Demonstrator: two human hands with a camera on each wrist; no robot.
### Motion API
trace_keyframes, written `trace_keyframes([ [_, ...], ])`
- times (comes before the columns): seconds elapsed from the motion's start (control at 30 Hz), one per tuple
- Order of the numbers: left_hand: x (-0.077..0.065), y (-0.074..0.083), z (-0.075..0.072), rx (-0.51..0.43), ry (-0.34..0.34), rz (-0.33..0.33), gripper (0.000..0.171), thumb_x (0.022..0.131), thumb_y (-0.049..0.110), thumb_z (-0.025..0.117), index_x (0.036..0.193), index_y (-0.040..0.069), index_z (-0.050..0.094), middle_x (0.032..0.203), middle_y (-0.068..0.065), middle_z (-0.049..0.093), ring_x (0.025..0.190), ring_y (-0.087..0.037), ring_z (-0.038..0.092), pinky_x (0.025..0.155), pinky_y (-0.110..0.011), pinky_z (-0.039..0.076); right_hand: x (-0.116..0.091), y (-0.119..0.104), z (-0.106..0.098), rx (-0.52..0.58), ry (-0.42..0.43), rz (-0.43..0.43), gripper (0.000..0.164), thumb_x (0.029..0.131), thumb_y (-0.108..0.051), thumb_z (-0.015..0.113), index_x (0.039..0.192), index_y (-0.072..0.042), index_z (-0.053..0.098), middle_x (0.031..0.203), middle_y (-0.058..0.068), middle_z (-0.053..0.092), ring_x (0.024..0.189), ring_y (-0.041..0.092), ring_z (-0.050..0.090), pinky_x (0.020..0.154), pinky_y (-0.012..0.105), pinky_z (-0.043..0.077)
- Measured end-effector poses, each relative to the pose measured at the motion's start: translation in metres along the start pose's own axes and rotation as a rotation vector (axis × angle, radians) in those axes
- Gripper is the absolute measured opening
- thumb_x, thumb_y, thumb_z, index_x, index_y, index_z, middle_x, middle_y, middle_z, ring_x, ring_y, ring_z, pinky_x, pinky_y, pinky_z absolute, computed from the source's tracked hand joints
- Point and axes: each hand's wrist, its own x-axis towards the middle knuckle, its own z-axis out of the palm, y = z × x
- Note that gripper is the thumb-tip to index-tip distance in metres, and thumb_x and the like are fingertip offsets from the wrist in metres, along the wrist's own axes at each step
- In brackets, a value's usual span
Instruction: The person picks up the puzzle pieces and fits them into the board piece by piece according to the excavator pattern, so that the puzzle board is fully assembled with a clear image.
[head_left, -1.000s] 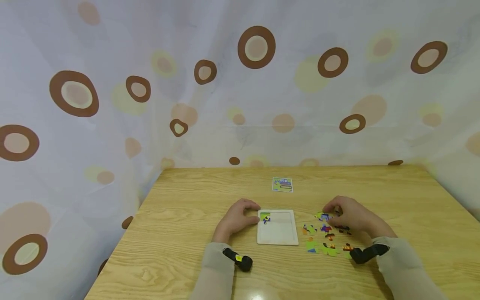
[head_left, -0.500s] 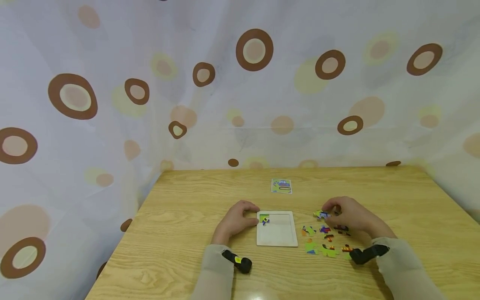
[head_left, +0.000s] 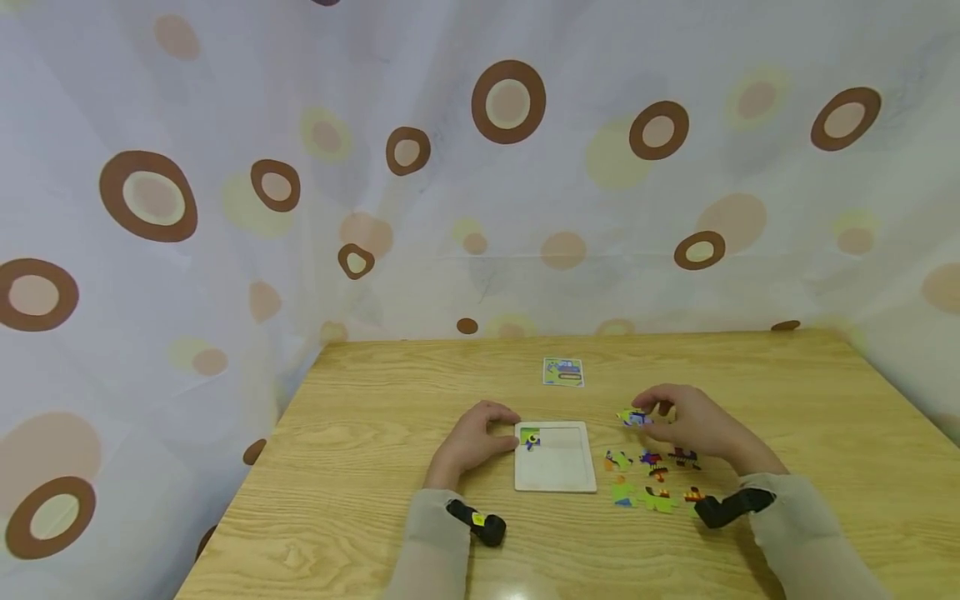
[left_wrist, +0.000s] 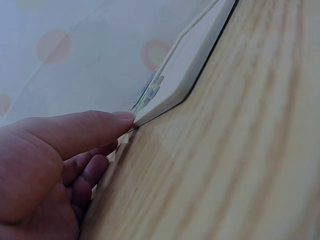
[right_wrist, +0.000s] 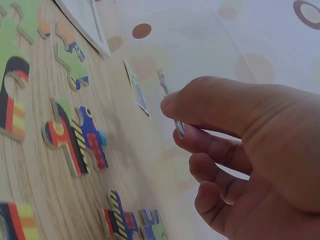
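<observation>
My left hand (head_left: 472,437) holds the white square puzzle tray (head_left: 557,473) at its upper left corner, thumb against the side edge. One green jigsaw piece with a yellow eye-like spot (head_left: 530,437) lies in that corner of the tray. To the right, my right hand (head_left: 697,425) pinches a green and blue jigsaw piece (head_left: 632,417) between thumb and finger. The right wrist view shows this piece (right_wrist: 164,82) almost edge-on, lifted off the table. Several loose jigsaw pieces (head_left: 658,500) lie below that hand, some linked or touching.
A small picture card (head_left: 563,372) lies behind the tray on the wooden table (head_left: 390,392). A patterned cloth (head_left: 465,192) hangs along the back and sides. Dark cameras (head_left: 478,521) are strapped to both wrists.
My right hand has raised the green and blue piece from among the loose ones and shifted it slightly left and away. My left hand stays at the tray's corner.
</observation>
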Motion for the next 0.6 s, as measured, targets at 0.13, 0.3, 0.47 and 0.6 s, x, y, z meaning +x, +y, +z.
trace_keyframes([
  [0.13, 0.0, 0.0, 0.0, 0.0, -0.002, -0.004, 0.028, 0.088, 0.013, 0.076, 0.116, 0.012, 0.072, 0.122, -0.001, 0.059, 0.12, -0.024, 0.052, 0.107, -0.043, 0.038, 0.001, -0.008, 0.0, 0.008, 0.008, -0.024, 0.029, 0.088, -0.015, 0.076, 0.114, -0.008, 0.068, 0.105, 0.001, 0.063, 0.091, 0.021, 0.051, 0.068, 0.03, 0.048],
  [0.3, 0.001, 0.0, -0.001, 0.006, 0.003, -0.012, 0.027, 0.088, 0.013, 0.076, 0.116, 0.012, 0.072, 0.123, -0.001, 0.059, 0.121, -0.024, 0.052, 0.107, -0.043, 0.038, 0.004, -0.018, 0.005, 0.04, -0.004, -0.096, 0.026, 0.088, -0.014, 0.075, 0.113, -0.008, 0.067, 0.105, 0.001, 0.063, 0.089, 0.02, 0.052, 0.067, 0.03, 0.048],
  [0.47, 0.001, 0.001, 0.0, 0.0, 0.008, -0.005, 0.027, 0.088, 0.013, 0.076, 0.115, 0.012, 0.072, 0.122, -0.001, 0.059, 0.12, -0.024, 0.052, 0.107, -0.044, 0.038, 0.009, -0.027, 0.012, 0.033, -0.023, -0.114, 0.026, 0.088, -0.014, 0.075, 0.113, -0.01, 0.067, 0.105, -0.001, 0.061, 0.09, 0.021, 0.051, 0.069, 0.031, 0.048],
  [0.6, 0.0, 0.001, 0.001, -0.005, 0.009, -0.009, 0.027, 0.088, 0.013, 0.076, 0.114, 0.012, 0.072, 0.121, -0.001, 0.059, 0.12, -0.025, 0.052, 0.106, -0.044, 0.038, 0.013, -0.032, 0.019, 0.038, -0.039, -0.112, 0.027, 0.089, -0.014, 0.075, 0.115, -0.012, 0.066, 0.105, -0.002, 0.06, 0.091, 0.02, 0.051, 0.07, 0.031, 0.049],
])
